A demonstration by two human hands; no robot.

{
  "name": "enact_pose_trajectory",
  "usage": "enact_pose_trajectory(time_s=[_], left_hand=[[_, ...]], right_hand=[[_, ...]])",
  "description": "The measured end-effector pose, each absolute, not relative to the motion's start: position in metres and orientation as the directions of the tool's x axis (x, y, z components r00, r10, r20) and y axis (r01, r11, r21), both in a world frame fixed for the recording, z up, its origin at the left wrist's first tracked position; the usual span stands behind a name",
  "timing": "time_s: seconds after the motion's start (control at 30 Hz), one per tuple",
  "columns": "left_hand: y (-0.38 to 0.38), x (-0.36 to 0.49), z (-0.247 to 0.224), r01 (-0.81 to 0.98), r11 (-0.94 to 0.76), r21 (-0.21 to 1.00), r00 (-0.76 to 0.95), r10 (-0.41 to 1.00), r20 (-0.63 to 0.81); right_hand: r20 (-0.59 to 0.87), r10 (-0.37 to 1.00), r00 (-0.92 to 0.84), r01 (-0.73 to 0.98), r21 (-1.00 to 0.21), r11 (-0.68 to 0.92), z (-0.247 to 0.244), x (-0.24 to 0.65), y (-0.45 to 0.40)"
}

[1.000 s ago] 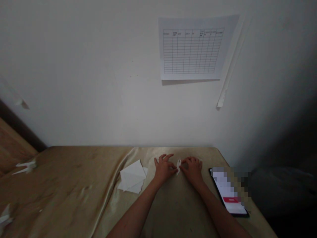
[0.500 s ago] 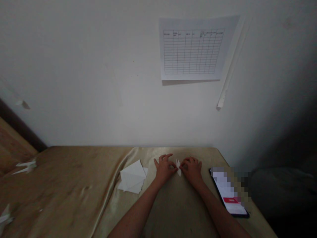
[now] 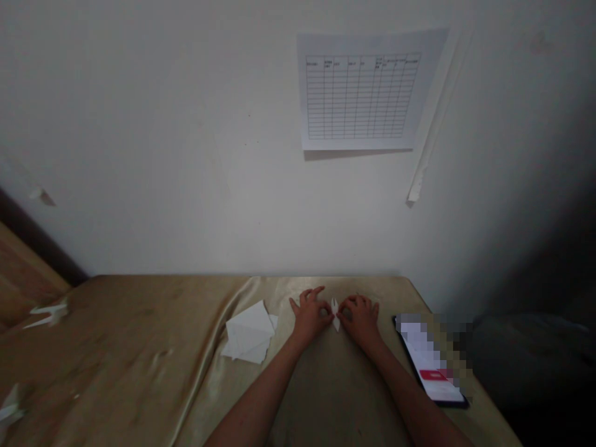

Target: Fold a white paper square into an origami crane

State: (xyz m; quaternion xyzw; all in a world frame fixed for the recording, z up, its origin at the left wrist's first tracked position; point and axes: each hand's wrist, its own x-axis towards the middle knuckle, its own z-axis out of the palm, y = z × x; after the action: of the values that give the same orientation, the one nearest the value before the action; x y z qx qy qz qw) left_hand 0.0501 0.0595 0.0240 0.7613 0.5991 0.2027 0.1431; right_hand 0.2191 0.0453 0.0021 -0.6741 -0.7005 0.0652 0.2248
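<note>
Between my two hands is a small, narrow piece of folded white paper (image 3: 335,306), pointed at its near end and with a dark slit toward its far end. My left hand (image 3: 311,315) pinches its left edge between thumb and index finger, the other fingers raised and spread. On the opposite edge, my right hand (image 3: 359,318) pinches it the same way, with its remaining fingers bent over the cloth. Left of my left hand lies a loose pile of white paper sheets (image 3: 250,332).
A gold-brown cloth (image 3: 139,347) covers the table up to the white wall. At right lies a lit smartphone (image 3: 440,392). Folded white paper figures (image 3: 51,312) rest at far left. A printed table sheet (image 3: 358,93) hangs on the wall.
Both hands stay almost in place, still pinching the folded paper. The view has shifted very slightly.
</note>
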Motion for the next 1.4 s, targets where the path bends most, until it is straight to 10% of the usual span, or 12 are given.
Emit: enact_pose_trajectory(time_s=[1.4], left_hand=[[0.0524, 0.0508, 0.0286, 0.912, -0.364, 0.192, 0.303, 0.909, 0.285]], right_hand=[[0.226, 0.972, 0.060, 0.902, -0.429, 0.044, 0.0088, 0.2192, 0.0440]])
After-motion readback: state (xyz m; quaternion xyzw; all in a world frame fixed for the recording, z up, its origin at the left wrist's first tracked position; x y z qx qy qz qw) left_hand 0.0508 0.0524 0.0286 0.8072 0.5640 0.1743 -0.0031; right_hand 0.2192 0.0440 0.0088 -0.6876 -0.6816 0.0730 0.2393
